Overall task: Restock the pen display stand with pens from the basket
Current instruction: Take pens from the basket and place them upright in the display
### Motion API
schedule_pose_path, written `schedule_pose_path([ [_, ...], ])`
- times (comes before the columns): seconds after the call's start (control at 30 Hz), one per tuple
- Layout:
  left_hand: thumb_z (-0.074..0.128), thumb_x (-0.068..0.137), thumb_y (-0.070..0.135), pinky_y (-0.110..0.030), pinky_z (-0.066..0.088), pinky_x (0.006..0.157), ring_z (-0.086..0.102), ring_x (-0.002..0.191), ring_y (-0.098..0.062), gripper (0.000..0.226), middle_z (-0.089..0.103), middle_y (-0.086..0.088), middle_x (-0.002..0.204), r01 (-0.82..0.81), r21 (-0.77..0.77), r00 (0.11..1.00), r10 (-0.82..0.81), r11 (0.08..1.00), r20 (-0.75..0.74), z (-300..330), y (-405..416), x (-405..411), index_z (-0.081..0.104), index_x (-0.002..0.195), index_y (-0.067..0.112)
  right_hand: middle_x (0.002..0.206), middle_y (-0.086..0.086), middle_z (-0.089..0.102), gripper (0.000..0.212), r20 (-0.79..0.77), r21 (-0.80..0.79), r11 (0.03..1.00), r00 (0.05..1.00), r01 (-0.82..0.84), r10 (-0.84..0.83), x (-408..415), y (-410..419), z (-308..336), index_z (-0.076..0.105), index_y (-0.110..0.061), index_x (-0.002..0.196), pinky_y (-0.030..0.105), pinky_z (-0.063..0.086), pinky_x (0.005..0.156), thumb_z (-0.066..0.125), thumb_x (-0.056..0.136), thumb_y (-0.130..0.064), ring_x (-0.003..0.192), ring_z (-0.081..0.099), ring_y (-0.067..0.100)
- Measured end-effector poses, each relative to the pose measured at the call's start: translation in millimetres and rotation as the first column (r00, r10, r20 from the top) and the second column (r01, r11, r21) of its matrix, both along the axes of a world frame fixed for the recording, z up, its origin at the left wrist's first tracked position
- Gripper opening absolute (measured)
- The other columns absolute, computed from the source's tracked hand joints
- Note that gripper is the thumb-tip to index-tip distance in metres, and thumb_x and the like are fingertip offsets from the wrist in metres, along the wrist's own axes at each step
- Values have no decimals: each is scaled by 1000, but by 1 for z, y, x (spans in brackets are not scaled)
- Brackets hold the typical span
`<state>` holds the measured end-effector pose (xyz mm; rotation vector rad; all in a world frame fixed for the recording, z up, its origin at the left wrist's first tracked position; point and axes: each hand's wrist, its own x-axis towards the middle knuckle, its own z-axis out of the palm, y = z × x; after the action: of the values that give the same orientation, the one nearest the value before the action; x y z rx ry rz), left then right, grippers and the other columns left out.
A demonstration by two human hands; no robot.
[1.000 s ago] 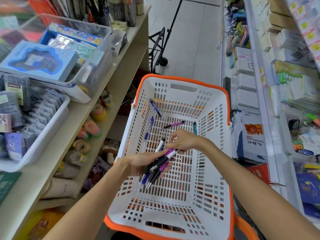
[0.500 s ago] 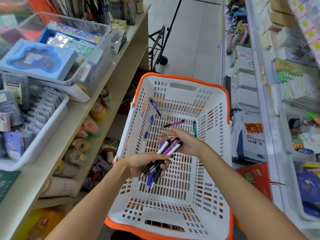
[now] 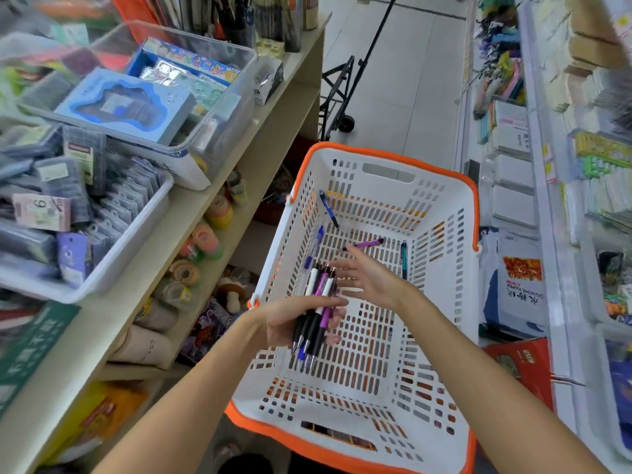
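A white basket with an orange rim (image 3: 383, 153) stands on the floor in front of me. My left hand (image 3: 287, 319) grips a bundle of pens (image 3: 316, 313), black, white and purple, tips pointing down. Just beyond the bundle my right hand (image 3: 371, 277) hovers with straight fingers and holds nothing. Loose on the basket floor lie a purple pen (image 3: 367, 243), a teal pen (image 3: 404, 256) and two blue pens (image 3: 329, 208) (image 3: 315, 246) along the left wall. No pen display stand shows clearly; cups of pens stand blurred at the shelf's far end.
On my left a beige shelf (image 3: 191, 213) carries a clear bin (image 3: 219, 97) of boxed goods and a white tray (image 3: 113, 254) of packets, with tape rolls below. White shelving with stationery (image 3: 533, 186) lines the right. A folded black trolley (image 3: 342, 97) stands in the tiled aisle beyond the basket.
My right hand has let go of the pens it was adding to the bundle and opened, moving slightly away. The left hand keeps the bundle, now more upright.
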<state>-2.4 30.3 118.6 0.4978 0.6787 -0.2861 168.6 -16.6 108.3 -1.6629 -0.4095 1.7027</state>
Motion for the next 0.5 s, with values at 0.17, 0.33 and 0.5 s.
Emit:
schedule_pose_path([
  [0.17, 56, 92, 11, -39, 56, 86, 64, 78, -15, 12, 65, -5, 86, -114, 32, 993, 114, 993, -11, 16, 1, -33, 62, 101, 7, 105, 5, 62, 37, 54, 38, 986, 985, -163, 161, -27, 2, 26, 59, -10, 116, 39, 43, 102, 47, 97, -39, 94, 59, 19],
  [0.33, 52, 93, 10, -40, 53, 91, 70, 83, -14, 23, 72, -7, 97, -238, 6, 971, 238, 971, 14, 35, -8, -82, 64, 113, 5, 83, 0, 65, 41, 138, 63, 956, 951, -286, 276, -85, 1, 50, 63, -3, 118, 29, 50, 77, 47, 98, -35, 80, 61, 15],
  [0.5, 47, 97, 10, -35, 59, 78, 72, 81, -13, 24, 74, -6, 96, -344, 60, 939, 342, 937, 39, 56, -13, -133, 64, 114, 6, 84, 0, 63, 30, 150, 131, 938, 942, -321, 302, -137, -3, 75, 67, -12, 102, 27, 48, 83, 48, 98, -34, 83, 59, 14],
])
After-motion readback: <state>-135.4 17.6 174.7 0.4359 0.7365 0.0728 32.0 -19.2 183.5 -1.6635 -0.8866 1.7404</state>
